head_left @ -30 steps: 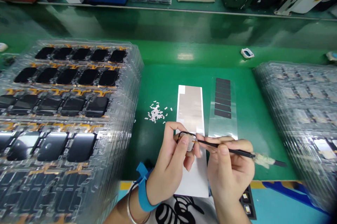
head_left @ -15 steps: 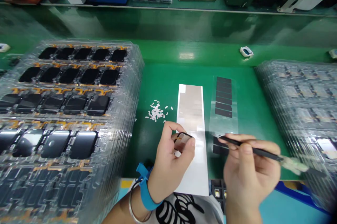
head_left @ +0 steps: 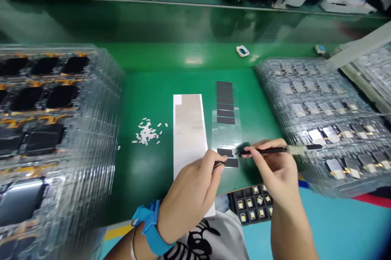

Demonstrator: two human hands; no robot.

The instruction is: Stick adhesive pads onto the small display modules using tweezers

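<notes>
The left hand (head_left: 189, 201) is closed tight on a small black-edged piece (head_left: 218, 164). The right hand (head_left: 275, 166) pinches black tweezers (head_left: 262, 151), their tip just beside dark strips (head_left: 225, 152) on clear film (head_left: 224, 133).

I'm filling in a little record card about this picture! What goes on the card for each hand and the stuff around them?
Left hand: pinches a small black-edged piece, mostly hidden by fingers
Right hand: holds black tweezers, with the tips beside black strips
Strips lie on: clear sheet
Beside left hand: silver sheet on white paper
Farther left: small white bits
Both sides: stacked plastic trays
Wrist: blue band
</notes>
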